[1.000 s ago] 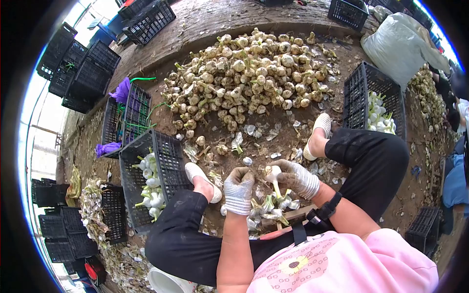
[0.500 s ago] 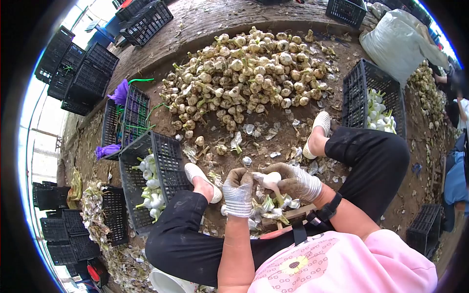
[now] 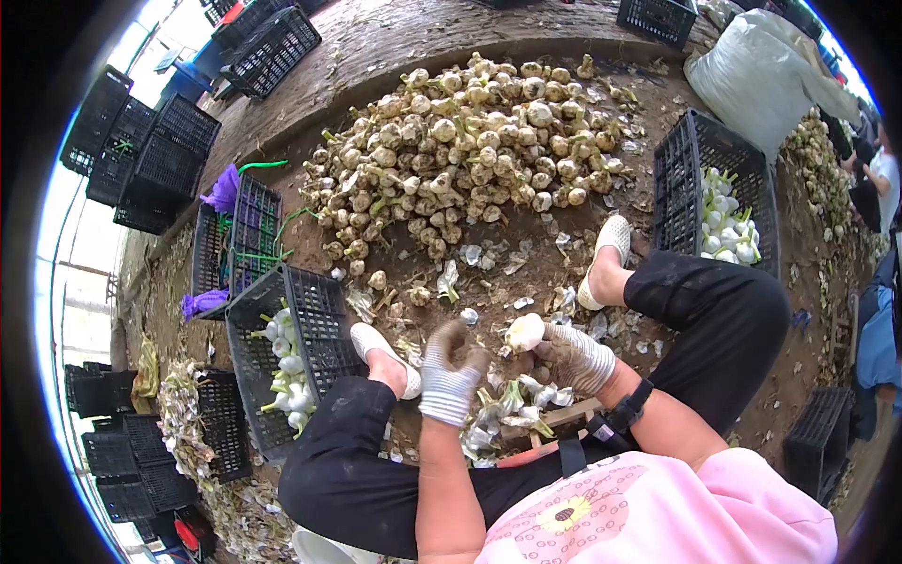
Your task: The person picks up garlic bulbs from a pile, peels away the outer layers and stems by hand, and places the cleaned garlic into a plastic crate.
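Observation:
A whitish garlic bulb (image 3: 524, 333) is held at the fingertips of my right hand (image 3: 578, 358), which wears a grey-brown glove with a striped cuff. Just left of it, my left hand (image 3: 453, 368), gloved the same way, has its fingers curled apart with nothing visible between them. Beneath both hands lie peeled skins and trimmed garlic (image 3: 515, 404) beside a small wooden piece. Farther forward on the soil rises a large pile of unpeeled garlic (image 3: 460, 141).
Black crates with white garlic stand at left (image 3: 319, 324) and right (image 3: 756, 179). A crate with purple netting (image 3: 223, 190) is behind the left one. A white sack (image 3: 752, 80) stands at back right. People are at the right edge.
My left hand has come away from the garlic bulb and its fingers have spread. The bulb, in my right hand, has turned and now shows its rounded side.

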{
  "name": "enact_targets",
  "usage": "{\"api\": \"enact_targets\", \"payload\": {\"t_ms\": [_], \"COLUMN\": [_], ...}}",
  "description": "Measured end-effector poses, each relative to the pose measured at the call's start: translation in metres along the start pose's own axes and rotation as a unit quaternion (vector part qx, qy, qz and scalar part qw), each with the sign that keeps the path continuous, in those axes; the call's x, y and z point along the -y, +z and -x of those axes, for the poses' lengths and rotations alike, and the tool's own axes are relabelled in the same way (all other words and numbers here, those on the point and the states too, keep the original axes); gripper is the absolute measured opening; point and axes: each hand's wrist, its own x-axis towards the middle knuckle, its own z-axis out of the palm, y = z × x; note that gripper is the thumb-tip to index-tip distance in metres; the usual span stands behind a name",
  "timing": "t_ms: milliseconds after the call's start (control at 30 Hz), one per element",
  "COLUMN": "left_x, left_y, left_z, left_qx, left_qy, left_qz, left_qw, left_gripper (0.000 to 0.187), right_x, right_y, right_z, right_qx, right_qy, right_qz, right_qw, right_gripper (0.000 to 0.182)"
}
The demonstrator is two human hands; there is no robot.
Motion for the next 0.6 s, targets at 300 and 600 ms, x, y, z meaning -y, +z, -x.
{"api": "enact_targets", "payload": {"t_ms": [300, 600], "left_x": [-0.015, -0.004], "left_y": [0.049, 0.045], "left_z": [-0.007, -0.016], "left_qx": [0.089, -0.061], "left_qy": [0.301, 0.023], "left_qz": [-0.266, 0.119], "left_qw": [0.911, 0.991], "left_gripper": [0.046, 0.036], "right_x": [-0.014, -0.001], "right_y": [0.002, -0.005], "right_z": [0.002, 0.01], "right_qx": [-0.023, 0.005], "right_qy": [0.036, 0.042], "right_qz": [-0.115, -0.202], "right_qw": [0.993, 0.978], "right_gripper": [0.037, 0.034]}}
